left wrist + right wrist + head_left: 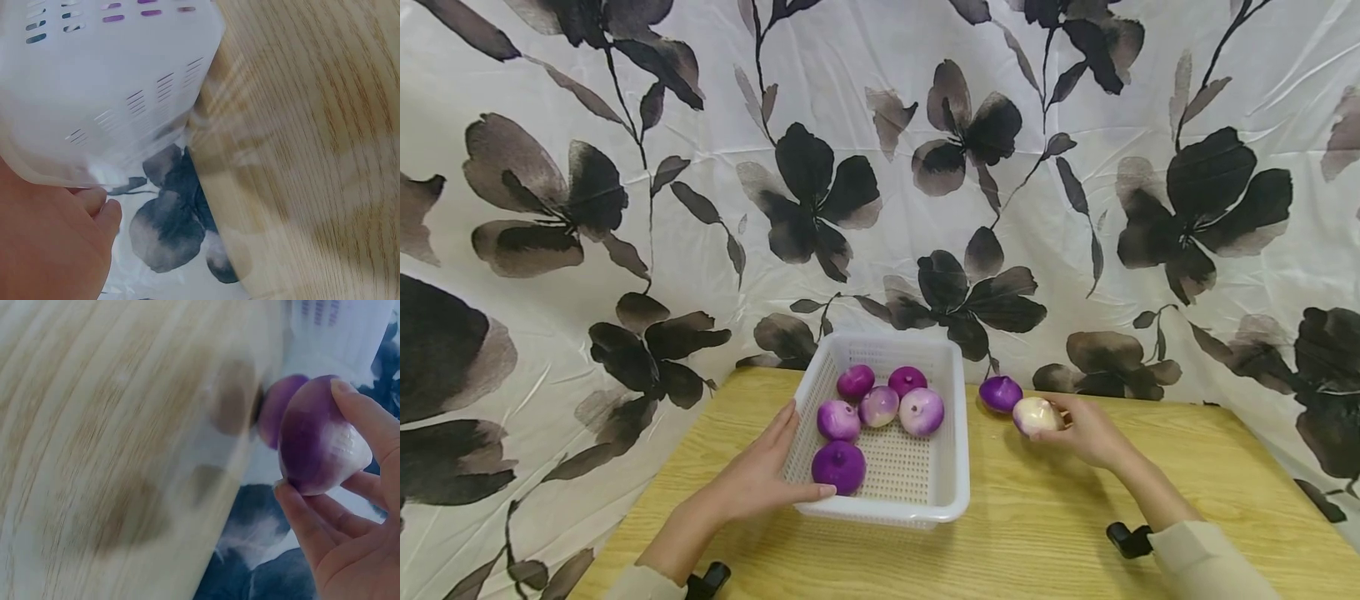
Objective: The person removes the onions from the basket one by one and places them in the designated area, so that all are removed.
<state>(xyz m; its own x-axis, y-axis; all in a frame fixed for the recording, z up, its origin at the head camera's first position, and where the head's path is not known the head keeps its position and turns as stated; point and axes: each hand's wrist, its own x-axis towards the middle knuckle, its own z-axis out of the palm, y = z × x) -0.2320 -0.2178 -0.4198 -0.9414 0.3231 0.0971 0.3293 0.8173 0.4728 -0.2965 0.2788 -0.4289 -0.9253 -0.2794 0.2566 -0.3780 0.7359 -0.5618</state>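
Note:
A white plastic basket (955, 467) stands on the table with several purple and purple-white onions (838, 467) in it. My left hand (756, 479) holds the basket at its near left corner, thumb over the front rim and fingers along the left side. In the left wrist view, fingertips (107, 215) show just under the basket's rim. Right of the basket, my right hand (1086, 429) grips a purple-and-white onion (1036, 415) between thumb and fingers. The right wrist view shows this onion (319, 437) overlapping a purple onion (281, 409) behind it.
The purple onion (1000, 393) outside the basket sits by the back edge of the wooden table (1022, 533). A white cloth (865, 75) with dark flowers hangs behind the table. Black wrist mounts (1129, 540) are strapped near both sleeves.

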